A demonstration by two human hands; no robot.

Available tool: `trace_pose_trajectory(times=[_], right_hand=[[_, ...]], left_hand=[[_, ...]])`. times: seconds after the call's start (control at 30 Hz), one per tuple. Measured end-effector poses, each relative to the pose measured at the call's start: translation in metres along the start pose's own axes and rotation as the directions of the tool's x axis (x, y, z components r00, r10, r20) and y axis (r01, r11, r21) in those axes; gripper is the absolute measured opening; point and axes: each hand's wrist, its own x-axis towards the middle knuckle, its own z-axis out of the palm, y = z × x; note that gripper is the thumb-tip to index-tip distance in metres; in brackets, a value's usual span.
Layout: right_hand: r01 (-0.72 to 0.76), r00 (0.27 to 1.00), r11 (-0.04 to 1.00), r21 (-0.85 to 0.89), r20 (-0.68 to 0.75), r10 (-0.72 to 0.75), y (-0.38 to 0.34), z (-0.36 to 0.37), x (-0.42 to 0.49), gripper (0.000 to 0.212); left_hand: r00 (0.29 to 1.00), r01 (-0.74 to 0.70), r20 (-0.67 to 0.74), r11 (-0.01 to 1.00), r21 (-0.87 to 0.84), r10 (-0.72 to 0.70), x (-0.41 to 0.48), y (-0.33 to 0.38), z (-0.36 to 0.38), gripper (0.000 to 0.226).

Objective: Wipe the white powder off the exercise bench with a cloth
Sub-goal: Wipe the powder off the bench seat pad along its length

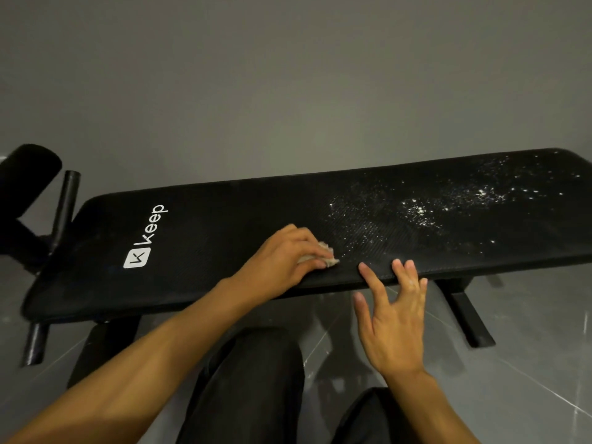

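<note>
A long black exercise bench point(224, 225) with a white "Keep" logo runs across the view. White powder point(416, 209) is scattered over its right half, thickest near the middle right. My left hand point(282, 257) rests on the bench near its front edge and grips a small pale cloth point(328, 256), mostly hidden under the fingers, at the left border of the powder. My right hand point(394, 318) hovers at the bench's front edge with fingers spread and straight, fingertips at the pad's rim, holding nothing.
A black foam roller and metal posts point(38, 187) stand at the bench's left end. Bench legs point(464, 312) reach onto the grey tiled floor. A grey wall lies behind. My dark-trousered legs point(256, 389) are below the bench.
</note>
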Motion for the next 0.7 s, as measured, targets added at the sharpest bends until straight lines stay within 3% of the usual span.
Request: trace_pose_trajectory(times=[0.13, 0.17, 0.3, 0.37, 0.47, 0.6, 0.7], right_hand=[[-0.006, 1.0, 1.0, 0.006, -0.012, 0.006, -0.001, 0.0, 0.0, 0.047], [-0.007, 1.0, 1.0, 0.007, -0.015, 0.007, -0.001, -0.001, 0.0, 0.047], [-0.006, 1.0, 1.0, -0.01, -0.013, 0.006, -0.003, 0.0, 0.001, 0.047], [-0.02, 1.0, 1.0, -0.023, 0.002, 0.02, -0.004, -0.001, 0.001, 0.047], [-0.044, 0.999, 0.998, -0.05, -0.004, 0.044, -0.011, -0.006, 0.008, 0.046], [-0.006, 1.0, 0.999, -0.048, -0.016, 0.006, -0.019, -0.006, 0.02, 0.041], [-0.023, 0.999, 1.0, 0.014, -0.04, 0.024, -0.015, 0.002, 0.019, 0.043]], left_hand=[[0.958, 0.238, -0.166, 0.971, 0.007, -0.233, 0.031, -0.012, 0.0, 0.024], [0.96, 0.236, -0.155, 0.972, 0.008, -0.232, 0.032, -0.01, 0.002, 0.023], [0.999, -0.01, -0.045, 1.0, -0.016, 0.01, -0.003, 0.008, 0.01, 0.022], [0.999, -0.017, -0.031, 1.0, -0.01, 0.017, -0.008, 0.007, 0.009, 0.023], [0.992, 0.091, -0.093, 0.995, 0.049, -0.087, 0.017, -0.002, 0.005, 0.024], [0.925, 0.334, -0.199, 0.943, 0.019, -0.323, 0.059, -0.02, 0.002, 0.022], [0.907, 0.37, -0.213, 0.929, -0.005, -0.362, 0.065, -0.022, 0.004, 0.022]])
